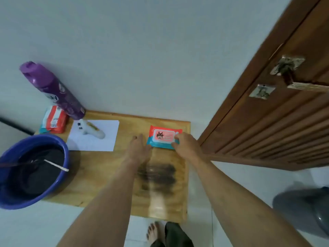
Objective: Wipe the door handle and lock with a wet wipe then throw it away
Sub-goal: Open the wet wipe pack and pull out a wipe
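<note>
- One wet-wipe pack (pixel 164 139), red and teal with a pale flap on top, flat on the wooden table (pixel 110 168) near its far right corner, close to the door.
- Two bare hands over the table. Left hand (pixel 138 148) laid flat, fingers (pixel 140 139) stretched out and released, its edge touching the left side of the pack.
- Right hand (pixel 185 147) on the pack's right end, fingers (pixel 175 144) curled onto the flap's edge; whether actually pinching the flap or only pressing on it, cannot tell.
- One brown wooden door (pixel 277 125) at right, slatted low down. One metal door handle (pixel 292 75) with a worn plate, lever pointing right. One small square lock (pixel 261 91) plate just below and left of the handle.
- One second pack (pixel 54 122), orange and white, at the table's far left corner.
- One purple spray can (pixel 53 90), tilted in this wide view, just beside that second pack.
- One white sheet of paper (pixel 92 138) with one white bottle (pixel 91 131) lying on it.
- One blue basin (pixel 32 168) at the table's left edge, dark contents inside, with one thin stick (pixel 56 164) resting across them.
- One bare foot (pixel 153 232) on the tiled floor (pixel 240 186), beside a dark trouser leg.
</note>
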